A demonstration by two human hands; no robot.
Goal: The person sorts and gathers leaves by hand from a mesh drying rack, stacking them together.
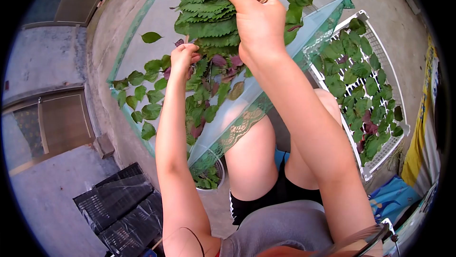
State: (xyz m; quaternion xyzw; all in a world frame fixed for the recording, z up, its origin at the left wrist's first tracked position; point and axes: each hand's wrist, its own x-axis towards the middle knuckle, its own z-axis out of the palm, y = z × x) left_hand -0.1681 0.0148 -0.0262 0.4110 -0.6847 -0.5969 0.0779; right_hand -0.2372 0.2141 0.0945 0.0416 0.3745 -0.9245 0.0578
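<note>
The head view shows a stack of green leaves [206, 17] just left of the right hand [259, 12], with its thumb and fingers closed tight on the stack's edge. The left hand [184, 58] is curled nearly closed by the stack's lower left side; I can't tell what it holds. Right of the stack, a white basket [398, 93] has green and purple leaves. Below the stack, a round tub [222, 174] holds green leaves.

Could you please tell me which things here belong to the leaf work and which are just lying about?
Seemingly in use:
- right hand, holding the layered leaves
- left hand, at their lower edge
- loose leaves on the mesh sheet
- white rack, bearing leaves

Apparently just lying about:
- black wrapped bundles
- yellow-and-white cloth
- blue patterned cloth
</note>
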